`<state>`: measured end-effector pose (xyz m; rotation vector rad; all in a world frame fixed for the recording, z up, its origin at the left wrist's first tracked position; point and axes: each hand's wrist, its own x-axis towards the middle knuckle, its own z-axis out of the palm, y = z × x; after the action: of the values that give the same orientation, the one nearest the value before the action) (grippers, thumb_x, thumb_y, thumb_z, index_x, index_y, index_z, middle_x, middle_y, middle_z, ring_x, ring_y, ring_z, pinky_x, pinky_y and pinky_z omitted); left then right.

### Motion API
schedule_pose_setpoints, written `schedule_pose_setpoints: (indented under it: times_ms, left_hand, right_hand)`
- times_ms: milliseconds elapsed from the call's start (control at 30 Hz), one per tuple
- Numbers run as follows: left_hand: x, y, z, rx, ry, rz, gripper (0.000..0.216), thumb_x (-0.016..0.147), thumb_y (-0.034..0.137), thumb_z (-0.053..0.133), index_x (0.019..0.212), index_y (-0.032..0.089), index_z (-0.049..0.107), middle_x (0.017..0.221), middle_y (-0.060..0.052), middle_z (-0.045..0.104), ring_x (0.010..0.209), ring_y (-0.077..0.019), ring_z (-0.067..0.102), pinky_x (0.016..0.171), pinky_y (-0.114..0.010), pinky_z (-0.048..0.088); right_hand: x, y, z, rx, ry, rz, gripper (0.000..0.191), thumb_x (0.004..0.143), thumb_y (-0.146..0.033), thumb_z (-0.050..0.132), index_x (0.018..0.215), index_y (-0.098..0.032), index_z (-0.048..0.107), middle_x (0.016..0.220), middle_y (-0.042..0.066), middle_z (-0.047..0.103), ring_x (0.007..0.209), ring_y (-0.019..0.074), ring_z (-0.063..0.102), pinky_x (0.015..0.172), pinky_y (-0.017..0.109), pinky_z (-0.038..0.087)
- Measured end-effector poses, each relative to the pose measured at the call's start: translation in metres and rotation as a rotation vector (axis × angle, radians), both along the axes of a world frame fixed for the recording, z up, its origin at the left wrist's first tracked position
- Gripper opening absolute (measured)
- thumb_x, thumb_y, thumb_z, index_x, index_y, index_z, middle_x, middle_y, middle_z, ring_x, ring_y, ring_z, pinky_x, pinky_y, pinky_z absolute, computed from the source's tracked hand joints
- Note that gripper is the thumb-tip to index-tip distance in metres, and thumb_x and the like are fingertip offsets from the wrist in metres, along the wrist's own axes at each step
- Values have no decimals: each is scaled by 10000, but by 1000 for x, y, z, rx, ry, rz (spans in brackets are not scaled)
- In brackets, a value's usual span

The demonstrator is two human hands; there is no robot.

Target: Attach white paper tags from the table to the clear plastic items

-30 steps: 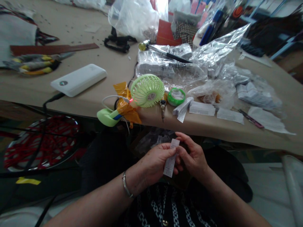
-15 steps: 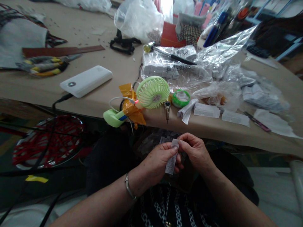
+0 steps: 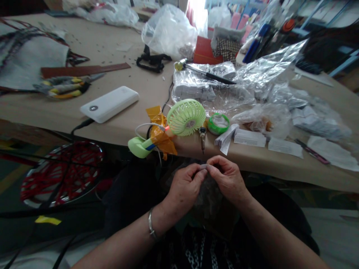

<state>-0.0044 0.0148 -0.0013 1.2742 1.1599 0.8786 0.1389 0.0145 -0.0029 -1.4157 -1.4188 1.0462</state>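
Observation:
A small white printed label (image 3: 203, 167) is pinched between my two hands, just in front of the table edge and above my lap. My left hand (image 3: 186, 183) grips its left end between thumb and fingers. At the other end, the thumb and forefinger of my right hand (image 3: 226, 178) are closed on it. Most of the label is hidden by my fingers. Beyond my hands, a metal tip like a soldering iron's (image 3: 202, 140) points over the table edge. Right of it lie a fanned stack of labels (image 3: 226, 139) and flat printed labels (image 3: 249, 138).
A green fan (image 3: 186, 117), taped with orange tape, stands at the edge near a white power bank (image 3: 110, 104). A green-rimmed round tin (image 3: 218, 123), a hammer (image 3: 207, 73) on clear plastic bags, pliers (image 3: 66, 86) and a pink-handled cutter (image 3: 312, 152) lie about. Red-laced hoop (image 3: 63, 173) is below left.
The label, which hung down visibly from my left hand, now shows only as a short piece between my fingertips. Both hands have come together at it. The view has shifted slightly.

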Motion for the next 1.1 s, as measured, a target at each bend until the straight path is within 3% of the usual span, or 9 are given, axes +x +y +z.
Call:
schedule_pose_setpoints:
  times_ms: [400,1100]
  left_hand:
    - [-5,17,0,307,182,45,152,843,201,510,774,163,639,669,21,626,613,-96,548,587,-188,410]
    - [-4,26,-3,382,241,40,188,860,196,476,752,161,626,631,31,589,573,-83,511,545,-179,386]
  right_hand:
    - [-7,11,4,115,-101,-18,88,782,-221,555,726,-163,588,627,-39,534,588,81,462,568,189,378]
    - [-6,20,-2,217,-164,-45,68,791,-189,540,733,-172,572,626,-49,529,577,76,477,565,181,385]
